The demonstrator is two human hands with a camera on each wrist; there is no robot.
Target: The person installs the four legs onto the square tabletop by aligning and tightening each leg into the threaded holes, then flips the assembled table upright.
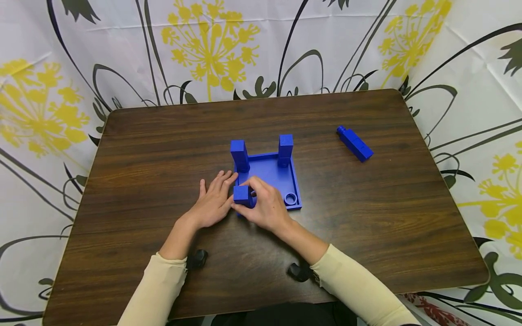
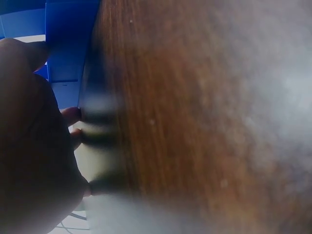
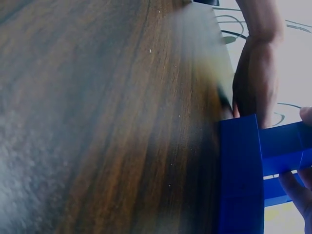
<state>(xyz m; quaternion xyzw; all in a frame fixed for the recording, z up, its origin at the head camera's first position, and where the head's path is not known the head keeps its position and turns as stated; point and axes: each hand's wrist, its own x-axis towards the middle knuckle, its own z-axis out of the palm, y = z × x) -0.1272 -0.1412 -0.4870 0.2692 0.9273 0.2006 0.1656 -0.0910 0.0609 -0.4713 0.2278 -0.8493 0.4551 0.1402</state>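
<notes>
A square blue tray-like base (image 1: pixel 267 174) with a raised rim lies on the table. My right hand (image 1: pixel 267 206) grips a blue square post (image 1: pixel 242 194) at its front left corner; the right wrist view shows this post (image 3: pixel 282 151) standing out from the base's side wall (image 3: pixel 241 180). Beside the left rim, my left hand (image 1: pixel 213 201) rests with fingers spread, its fingertips touching or very near the base. Two more blue posts rise upright from the back left (image 1: pixel 239 155) and back right (image 1: pixel 285 150) corners. A round socket (image 1: pixel 290 198) shows at the front right corner.
Another blue post (image 1: pixel 355 144), with a round knob at one end, lies on its side at the right of the brown wooden table (image 1: pixel 387 203). Behind the table hangs a flower-patterned cloth (image 1: pixel 261 50). Dark wrist-mounted objects (image 1: pixel 299 272) sit near the wrists.
</notes>
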